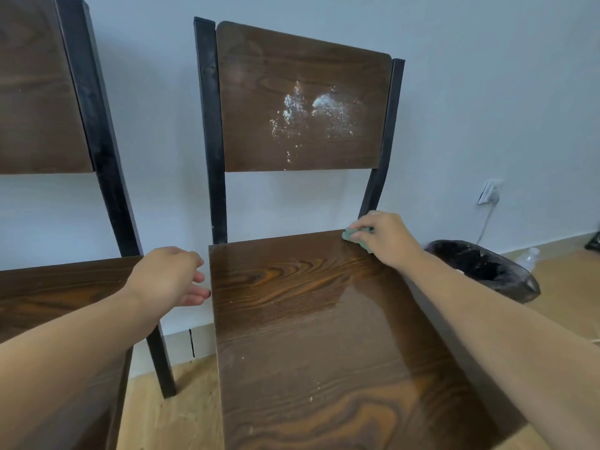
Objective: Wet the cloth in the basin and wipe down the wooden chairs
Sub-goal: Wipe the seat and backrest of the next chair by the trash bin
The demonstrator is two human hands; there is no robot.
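Cloth (356,239): green, bunched under right hand (388,238), pressed on back right corner of middle chair seat (324,319).
R grip: fingers curled round cloth, holding it.
L hand (168,277): loose, fingers half spread, empty, just beside seat's left edge.
Backrest (302,102): white powdery smear at centre.
2nd chair (42,92): at left.
Bin (487,267): black-lined, on floor at right.
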